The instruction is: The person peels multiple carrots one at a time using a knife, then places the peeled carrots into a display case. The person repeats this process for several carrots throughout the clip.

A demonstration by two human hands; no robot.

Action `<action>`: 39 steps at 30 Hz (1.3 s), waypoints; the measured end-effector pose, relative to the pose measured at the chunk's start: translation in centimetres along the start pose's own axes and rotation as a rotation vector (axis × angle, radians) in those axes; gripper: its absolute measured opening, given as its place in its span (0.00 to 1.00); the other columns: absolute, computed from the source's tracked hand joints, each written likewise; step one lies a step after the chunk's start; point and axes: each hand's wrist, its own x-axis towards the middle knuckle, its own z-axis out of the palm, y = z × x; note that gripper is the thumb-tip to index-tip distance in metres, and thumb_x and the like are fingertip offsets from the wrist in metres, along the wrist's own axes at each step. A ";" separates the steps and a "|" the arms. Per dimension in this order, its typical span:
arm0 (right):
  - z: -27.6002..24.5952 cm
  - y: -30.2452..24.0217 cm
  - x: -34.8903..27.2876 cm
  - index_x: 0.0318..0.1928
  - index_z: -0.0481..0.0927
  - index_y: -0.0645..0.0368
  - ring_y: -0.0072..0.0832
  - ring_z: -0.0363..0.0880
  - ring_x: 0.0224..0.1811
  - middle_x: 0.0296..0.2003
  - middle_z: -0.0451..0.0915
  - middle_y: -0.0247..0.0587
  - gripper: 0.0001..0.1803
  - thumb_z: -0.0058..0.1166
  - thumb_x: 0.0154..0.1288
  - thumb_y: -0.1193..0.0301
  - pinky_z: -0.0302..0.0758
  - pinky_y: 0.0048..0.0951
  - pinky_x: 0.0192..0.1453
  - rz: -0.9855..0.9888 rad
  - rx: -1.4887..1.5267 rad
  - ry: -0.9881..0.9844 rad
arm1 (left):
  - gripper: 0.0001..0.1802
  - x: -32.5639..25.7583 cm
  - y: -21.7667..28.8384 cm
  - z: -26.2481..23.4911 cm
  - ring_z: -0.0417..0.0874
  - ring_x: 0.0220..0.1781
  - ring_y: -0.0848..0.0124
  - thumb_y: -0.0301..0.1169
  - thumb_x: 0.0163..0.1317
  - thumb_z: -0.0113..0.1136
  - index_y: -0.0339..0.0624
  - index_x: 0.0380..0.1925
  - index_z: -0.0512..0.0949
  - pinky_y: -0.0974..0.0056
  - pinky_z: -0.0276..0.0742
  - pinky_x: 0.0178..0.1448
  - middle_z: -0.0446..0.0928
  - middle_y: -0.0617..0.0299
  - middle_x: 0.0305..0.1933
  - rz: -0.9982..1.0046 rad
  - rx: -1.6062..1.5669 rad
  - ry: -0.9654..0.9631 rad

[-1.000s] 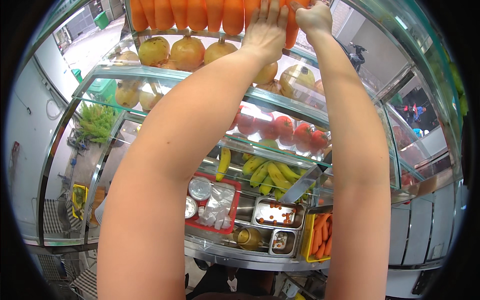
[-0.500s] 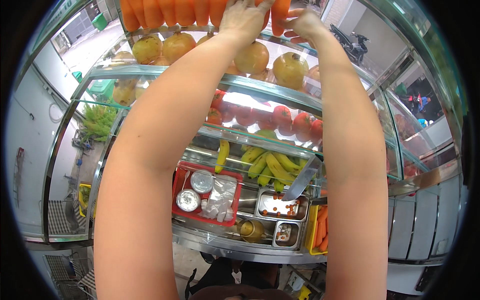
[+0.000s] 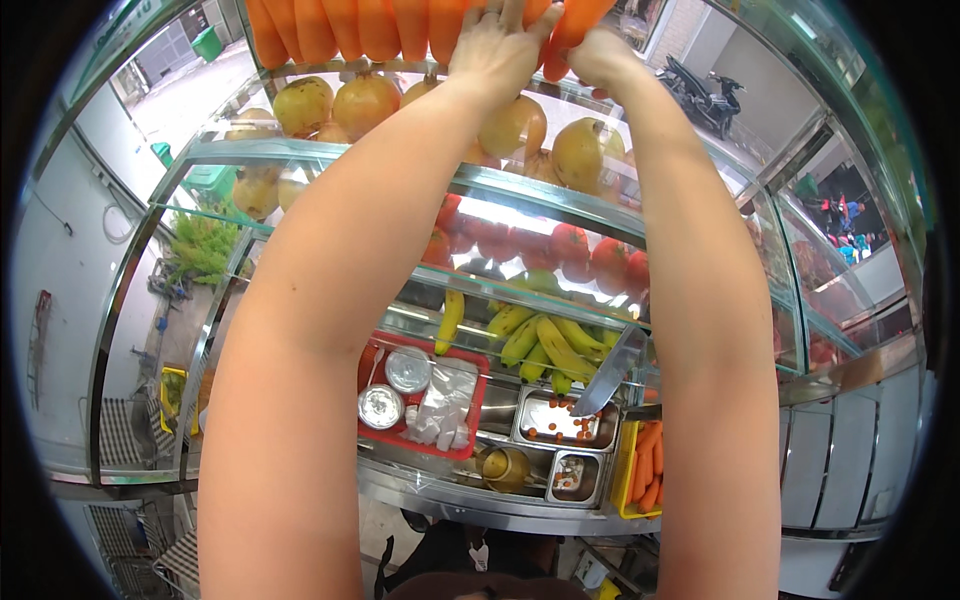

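Observation:
A row of whole orange carrots [image 3: 340, 28] stands side by side along the top shelf. My left hand [image 3: 493, 58] lies against the right part of the row, its fingers stretched and apart over the carrots. Beside it my right hand [image 3: 604, 62] is closed around a carrot [image 3: 574, 28], which leans with its upper end to the right. Its lower tip shows between my two hands. The upper frame edge cuts off the tops of the carrots and some of my left fingertips.
Below the carrots are yellowish pomegranates [image 3: 366, 104], tomatoes [image 3: 569, 240] and bananas [image 3: 562, 348] behind glass shelves [image 3: 540, 190]. A knife [image 3: 606, 375] stands slanted near steel trays [image 3: 525, 435] with carrot pieces. A red tray [image 3: 372, 432] holds lidded tubs; a yellow basket [image 3: 628, 465] holds more carrots.
My right hand has gone from open fingers beside the carrots to closed around one at the right end. That carrot has tilted to the right. My left hand stays on the row.

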 end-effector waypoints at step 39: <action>-1.7 -0.5 -0.6 0.46 0.75 0.64 0.42 0.80 0.40 0.36 0.80 0.53 0.33 0.66 0.44 0.53 0.74 0.35 0.45 -0.063 0.381 0.489 | 0.39 0.1 0.3 0.2 0.54 0.67 0.47 0.25 0.49 0.54 0.36 0.63 0.51 0.50 0.59 0.63 0.47 0.42 0.66 0.048 -0.085 0.104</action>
